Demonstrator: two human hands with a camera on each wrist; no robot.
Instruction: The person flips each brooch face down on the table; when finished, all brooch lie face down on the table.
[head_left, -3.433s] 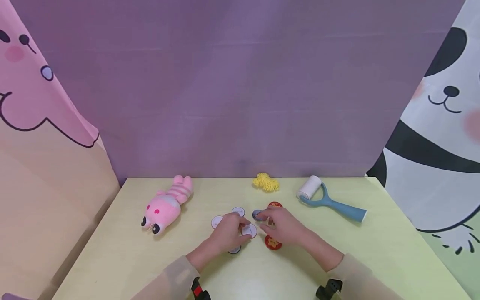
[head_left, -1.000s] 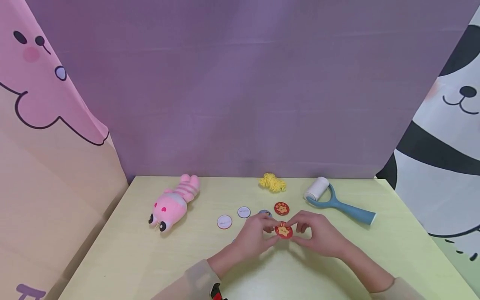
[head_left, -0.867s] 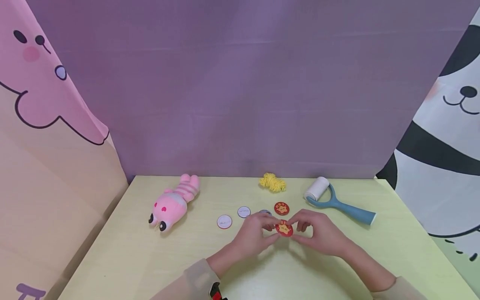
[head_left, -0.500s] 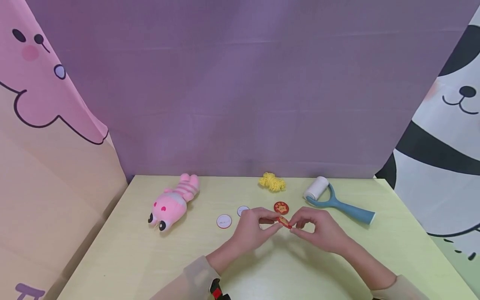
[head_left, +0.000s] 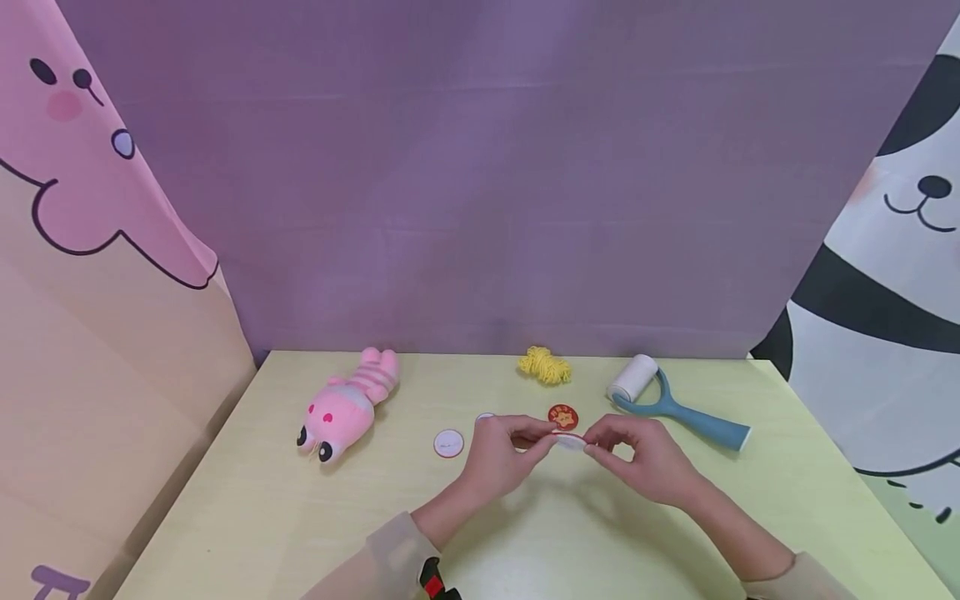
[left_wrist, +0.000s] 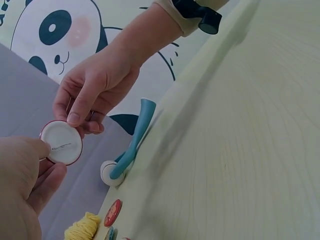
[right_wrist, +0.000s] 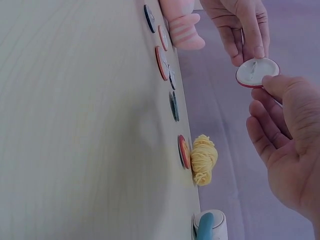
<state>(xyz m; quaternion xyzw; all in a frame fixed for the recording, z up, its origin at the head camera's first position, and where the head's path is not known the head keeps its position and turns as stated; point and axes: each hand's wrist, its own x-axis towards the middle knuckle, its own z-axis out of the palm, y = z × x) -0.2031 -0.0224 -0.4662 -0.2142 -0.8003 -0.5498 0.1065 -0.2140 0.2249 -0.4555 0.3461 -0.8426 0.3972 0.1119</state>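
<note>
Above the middle of the desk, a round pin-back badge is held in the air between two hands, its white back and red rim seen at a shallow slant from the head. The left hand pinches one edge between thumb and fingers; the right hand pinches the opposite edge the same way, its other fingers curled. Both wrist views show the pin running across the badge's back.

Just beyond the held badge lies a red badge with a yellow star-like figure, face up. To the left of the left hand lies a white-backed badge, and another is mostly hidden behind that hand. The right wrist view shows further badges in a loose row, among them a dark-rimmed one.

Toward the far edge lie a bundle of yellow yarn and, to its right, a lint roller with a blue handle and white roll. A pink plush toy lies well to the left.
</note>
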